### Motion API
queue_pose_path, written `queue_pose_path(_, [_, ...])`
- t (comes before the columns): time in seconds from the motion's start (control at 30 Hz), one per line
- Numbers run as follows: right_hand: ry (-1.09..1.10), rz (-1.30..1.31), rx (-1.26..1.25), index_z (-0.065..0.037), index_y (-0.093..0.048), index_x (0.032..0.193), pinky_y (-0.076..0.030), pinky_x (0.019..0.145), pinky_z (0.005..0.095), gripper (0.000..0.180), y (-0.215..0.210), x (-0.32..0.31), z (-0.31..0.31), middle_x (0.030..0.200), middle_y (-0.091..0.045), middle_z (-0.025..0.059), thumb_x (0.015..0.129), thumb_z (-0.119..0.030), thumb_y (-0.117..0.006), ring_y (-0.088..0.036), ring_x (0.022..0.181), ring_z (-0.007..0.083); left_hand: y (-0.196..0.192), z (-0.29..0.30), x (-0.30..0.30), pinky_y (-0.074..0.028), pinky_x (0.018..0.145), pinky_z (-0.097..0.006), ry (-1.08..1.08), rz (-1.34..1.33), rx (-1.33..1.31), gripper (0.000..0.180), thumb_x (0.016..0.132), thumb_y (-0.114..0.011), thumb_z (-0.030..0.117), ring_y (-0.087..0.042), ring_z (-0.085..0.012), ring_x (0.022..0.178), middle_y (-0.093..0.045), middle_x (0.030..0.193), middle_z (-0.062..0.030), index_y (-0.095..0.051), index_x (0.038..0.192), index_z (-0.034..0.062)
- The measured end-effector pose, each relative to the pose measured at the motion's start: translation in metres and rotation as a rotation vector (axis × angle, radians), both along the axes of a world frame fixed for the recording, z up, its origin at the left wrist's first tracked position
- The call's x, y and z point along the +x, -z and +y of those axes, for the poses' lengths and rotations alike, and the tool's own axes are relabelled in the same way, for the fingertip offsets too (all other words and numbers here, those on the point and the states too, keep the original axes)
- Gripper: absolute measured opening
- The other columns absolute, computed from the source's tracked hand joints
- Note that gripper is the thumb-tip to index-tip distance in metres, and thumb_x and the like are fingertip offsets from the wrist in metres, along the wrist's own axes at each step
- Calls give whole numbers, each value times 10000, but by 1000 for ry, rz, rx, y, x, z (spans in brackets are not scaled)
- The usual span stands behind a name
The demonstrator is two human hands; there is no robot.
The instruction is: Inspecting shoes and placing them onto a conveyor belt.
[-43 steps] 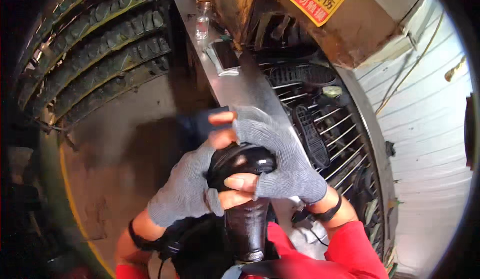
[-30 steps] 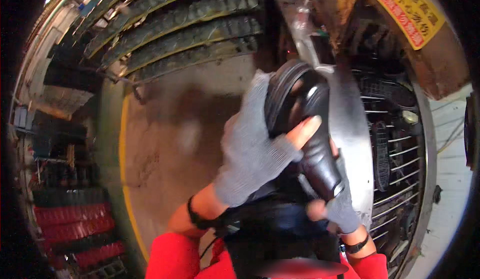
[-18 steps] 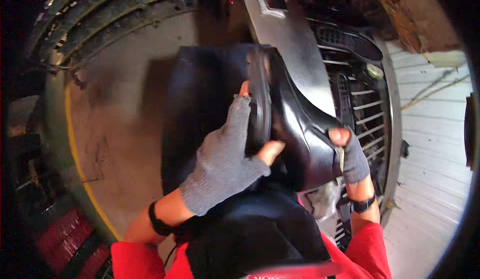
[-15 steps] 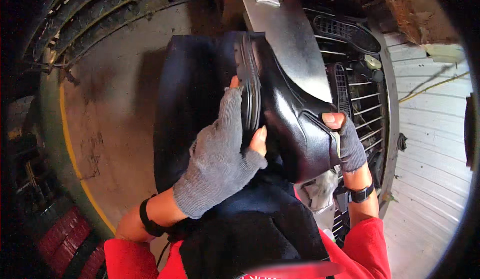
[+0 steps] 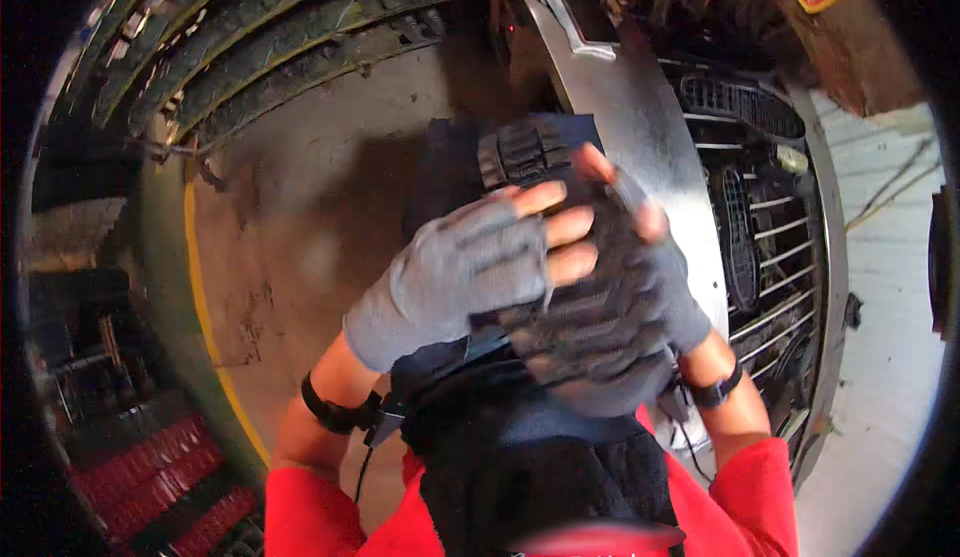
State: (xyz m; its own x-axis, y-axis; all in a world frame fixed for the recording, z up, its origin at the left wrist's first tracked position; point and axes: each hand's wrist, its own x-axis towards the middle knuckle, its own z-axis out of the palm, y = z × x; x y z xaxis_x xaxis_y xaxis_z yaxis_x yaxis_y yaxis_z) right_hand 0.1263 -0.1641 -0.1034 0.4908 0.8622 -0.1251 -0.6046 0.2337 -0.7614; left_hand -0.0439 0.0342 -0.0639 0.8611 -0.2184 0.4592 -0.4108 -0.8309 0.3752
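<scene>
A black leather boot [image 5: 590, 342] lies over my lap with its ridged tread turned up, blurred by motion. My left hand [image 5: 470, 257], in a grey fingerless glove, reaches across the tread from the left. Its fingers are stretched out, bare tips over the sole; its thumb is not plain to see. Along the boot's right side my right hand [image 5: 665, 267], gloved the same way, holds the edge, two smeared fingertips showing near the top. Dark navy cloth [image 5: 430, 172] spreads beneath the boot.
At my right runs a metal bench [image 5: 640, 97] with a dark flat object [image 5: 590, 15] on it. Beside it, a barred rack [image 5: 780, 247] holds black soles [image 5: 738, 242]. Shelves of footwear [image 5: 300, 47] stand far left; red items [image 5: 150, 467] sit lower left.
The boot has turned from its glossy side to tread up. My left hand has moved from pointing along it to lying across it. My right hand has shifted along the edge.
</scene>
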Motion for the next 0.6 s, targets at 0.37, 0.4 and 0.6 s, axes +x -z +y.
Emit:
queue_pose_path(0.37, [-130, -760, -498, 29, -651, 1369, -513, 793, 244, 492, 9, 56, 70, 1047, -682, 24, 1014, -305, -718, -629, 892, 92, 54, 28, 49, -424, 1169, -374, -516, 282, -893, 639, 897, -773, 178, -597, -266, 1326, -640, 1400, -134, -556, 1465, -17])
queue_pose_path(0.4, [-192, -735, -558, 16, -692, 1322, -500, 773, 242, 463, 7, 59, 76, 1034, -684, 26, 1011, -326, -717, -624, 849, 96, 54, 32, 59, -429, 1158, -370, -509, 420, -953, 744, 863, -824, 245, -605, -272, 1311, -643, 1386, -137, -523, 1487, -23])
queue_pose_path(0.6, [-158, -1051, -353, -17, -728, 1270, -475, 820, 308, 443, -7, 41, 53, 1057, -618, 72, 881, -204, -827, -593, 982, 188, 49, 14, 26, -422, 1137, -442, -596, 298, -440, 810, 788, -884, 428, -548, -346, 1323, -630, 1317, -164, -597, 1429, 23])
